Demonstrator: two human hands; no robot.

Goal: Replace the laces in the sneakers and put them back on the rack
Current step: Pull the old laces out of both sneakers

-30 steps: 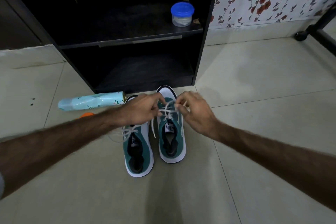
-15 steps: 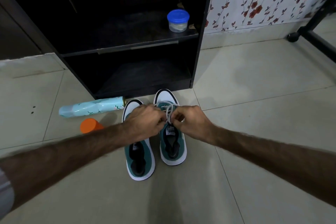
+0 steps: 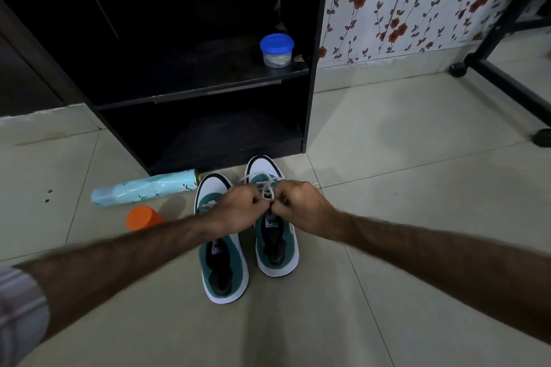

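Pinching the white lace [image 3: 266, 188] between them, the left hand [image 3: 238, 211] and right hand [image 3: 301, 207] meet knuckle to knuckle over the tongue of the right sneaker [image 3: 272, 223], which puts both grips at the point where a knot would form. On each hand the fingers are curled tight into the palm and pressed together on the lace ends; which strand each hand holds is hidden under the knuckles. Crossed rows of lace show just past the hands toward 12 o'clock, so the threading on this shoe looks finished and the tying seems to be the step in hand.

The left sneaker [image 3: 222, 250] stands just beside its mate, at 9 o'clock from it and a little nearer the person, with some white lace visible on its upper. Both shoes sit on the tiled floor [image 3: 387, 188], toes pointing at 12 o'clock toward the black rack [image 3: 311, 68], probably so they can be slid straight onto its lower shelf once laced.

On the rack's upper shelf rests a blue-lidded jar [image 3: 276, 50]. At 9 o'clock from the shoes lie a pale blue folded umbrella [image 3: 146, 190] and an orange cup [image 3: 142, 217], both apart from the work.
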